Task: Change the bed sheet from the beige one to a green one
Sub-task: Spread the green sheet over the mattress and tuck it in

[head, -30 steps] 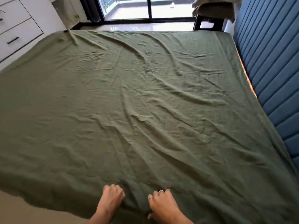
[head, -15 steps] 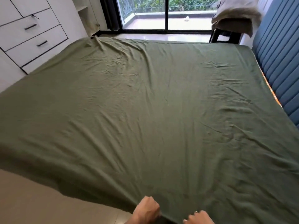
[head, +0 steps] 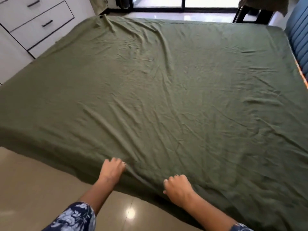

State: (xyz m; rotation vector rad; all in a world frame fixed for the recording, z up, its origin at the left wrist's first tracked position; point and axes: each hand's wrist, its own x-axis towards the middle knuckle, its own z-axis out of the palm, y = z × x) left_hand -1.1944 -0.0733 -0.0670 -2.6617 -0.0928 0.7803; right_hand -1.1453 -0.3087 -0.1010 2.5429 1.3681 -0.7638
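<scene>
A green sheet (head: 166, 97) lies spread over the whole bed, wrinkled in many places. My left hand (head: 113, 169) grips the sheet at the near edge of the mattress, fingers curled into the cloth. A little to the right, my right hand (head: 178, 187) also holds the sheet's near edge with curled fingers. Both forearms reach in from the bottom of the head view, in dark floral sleeves. A beige cloth (head: 266, 4) lies heaped on a dark stool at the far right corner.
White drawers (head: 33, 22) stand along the left side of the bed. A blue padded headboard (head: 298, 39) runs along the right. Glass balcony doors (head: 183, 4) are beyond the far edge. Glossy tan floor tiles (head: 41, 197) lie at my feet.
Both hands have pulled the sheet's near edge toward me and then come back up onto the bed edge. The wrinkles have shifted and the sheet lies flatter.
</scene>
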